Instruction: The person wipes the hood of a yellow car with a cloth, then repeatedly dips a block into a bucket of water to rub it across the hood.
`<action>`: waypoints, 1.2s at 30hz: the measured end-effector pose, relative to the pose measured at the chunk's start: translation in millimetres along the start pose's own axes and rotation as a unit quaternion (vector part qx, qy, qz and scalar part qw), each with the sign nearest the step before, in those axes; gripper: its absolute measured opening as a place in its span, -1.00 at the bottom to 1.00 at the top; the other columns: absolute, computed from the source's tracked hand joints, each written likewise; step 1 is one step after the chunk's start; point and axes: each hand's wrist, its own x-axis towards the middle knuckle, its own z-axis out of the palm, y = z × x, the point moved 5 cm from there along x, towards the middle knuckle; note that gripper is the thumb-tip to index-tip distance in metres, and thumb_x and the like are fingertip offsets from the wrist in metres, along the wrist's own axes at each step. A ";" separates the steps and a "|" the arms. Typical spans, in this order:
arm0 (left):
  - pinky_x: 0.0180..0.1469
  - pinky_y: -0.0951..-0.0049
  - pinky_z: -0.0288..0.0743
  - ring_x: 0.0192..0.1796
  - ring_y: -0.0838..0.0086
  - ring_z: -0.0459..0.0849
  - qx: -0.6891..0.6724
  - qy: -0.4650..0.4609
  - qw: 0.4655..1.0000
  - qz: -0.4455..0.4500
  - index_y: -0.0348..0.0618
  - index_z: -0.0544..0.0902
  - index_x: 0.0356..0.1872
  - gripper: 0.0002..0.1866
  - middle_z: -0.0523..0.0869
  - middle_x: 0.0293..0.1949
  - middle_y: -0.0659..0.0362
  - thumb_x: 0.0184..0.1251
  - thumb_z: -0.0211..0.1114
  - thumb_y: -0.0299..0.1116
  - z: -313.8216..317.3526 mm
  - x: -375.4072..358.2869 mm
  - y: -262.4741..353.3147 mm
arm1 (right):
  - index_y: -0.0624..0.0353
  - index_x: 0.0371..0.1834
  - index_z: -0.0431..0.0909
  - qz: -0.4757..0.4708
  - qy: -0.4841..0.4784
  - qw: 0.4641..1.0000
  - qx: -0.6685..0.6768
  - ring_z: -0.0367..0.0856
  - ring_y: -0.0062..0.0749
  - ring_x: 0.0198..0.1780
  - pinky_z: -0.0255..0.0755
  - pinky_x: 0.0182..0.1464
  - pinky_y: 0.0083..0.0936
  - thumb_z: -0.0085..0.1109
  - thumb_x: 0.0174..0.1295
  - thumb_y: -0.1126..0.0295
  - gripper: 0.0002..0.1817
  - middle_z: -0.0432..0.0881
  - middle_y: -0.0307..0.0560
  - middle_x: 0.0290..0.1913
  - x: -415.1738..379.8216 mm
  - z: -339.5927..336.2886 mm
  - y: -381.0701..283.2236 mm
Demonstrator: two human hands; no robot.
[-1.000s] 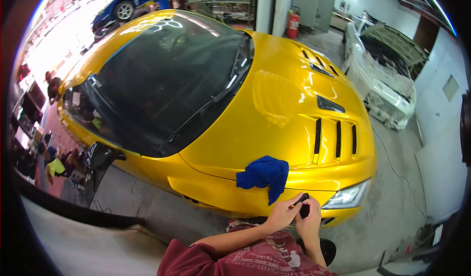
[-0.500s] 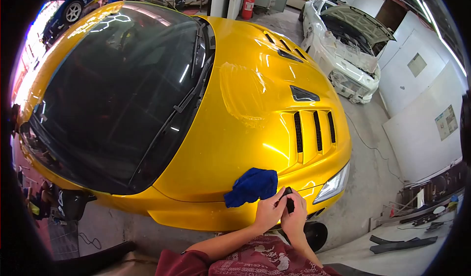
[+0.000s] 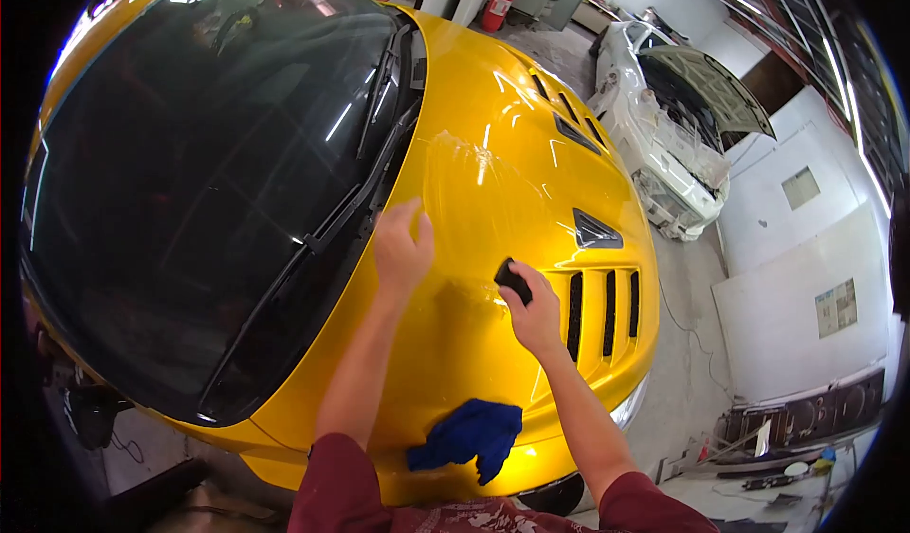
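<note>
My right hand (image 3: pixel 535 315) grips a small black block (image 3: pixel 513 280), perhaps an applicator pad, over the middle of the yellow car hood (image 3: pixel 474 334). Further left, near the base of the windshield, is my left hand (image 3: pixel 403 247); it holds nothing and its thumb stands apart from the fingers. A smeared, hazy film (image 3: pixel 464 168) lies on the paint beyond both hands. Nearer my body, a crumpled blue cloth (image 3: pixel 471 436) rests on the hood, between my forearms.
Black vents (image 3: pixel 609 313) and a triangular scoop (image 3: pixel 597 230) break the hood's right side. The dark windshield (image 3: pixel 218 182) and wiper (image 3: pixel 313 244) lie left. Beyond stand a white car (image 3: pixel 664 154) with its hood raised and a red fire extinguisher (image 3: pixel 498 7).
My hands were together around the black block near the fender. They have separated and reached forward over the hood, the right keeping the block. The camera view has shifted.
</note>
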 end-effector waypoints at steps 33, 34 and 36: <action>0.03 0.08 0.69 -0.06 -0.04 0.79 0.159 -0.041 0.965 -0.204 -0.29 0.61 -0.07 -0.82 0.76 -0.10 -0.16 0.50 0.18 -0.38 40.5 53.5 -66.4 | 0.19 0.06 0.72 -0.167 -0.065 0.983 -0.040 0.64 0.11 0.16 0.50 0.26 -0.14 0.32 0.25 0.51 -0.71 0.74 0.06 0.15 244.8 167.7 94.2; 0.03 0.04 0.67 -0.05 -0.08 0.78 0.152 -0.043 0.966 -0.206 -0.30 0.61 -0.05 -0.80 0.76 -0.08 -0.17 0.52 0.14 -0.37 39.9 53.2 -65.4 | 0.19 0.06 0.72 -0.167 -0.065 0.983 -0.033 0.64 0.10 0.19 0.48 0.28 -0.14 0.32 0.25 0.51 -0.70 0.73 0.07 0.16 219.3 160.0 90.4; 0.04 0.01 0.66 -0.05 -0.12 0.78 0.145 -0.041 0.966 -0.210 -0.30 0.62 -0.04 -0.78 0.76 -0.07 -0.18 0.54 0.11 -0.36 38.9 52.9 -64.6 | 0.19 0.10 0.73 -0.214 -0.080 0.972 -0.052 0.61 0.07 0.27 0.44 0.36 -0.14 0.32 0.23 0.54 -0.66 0.72 0.10 0.19 136.2 130.2 79.3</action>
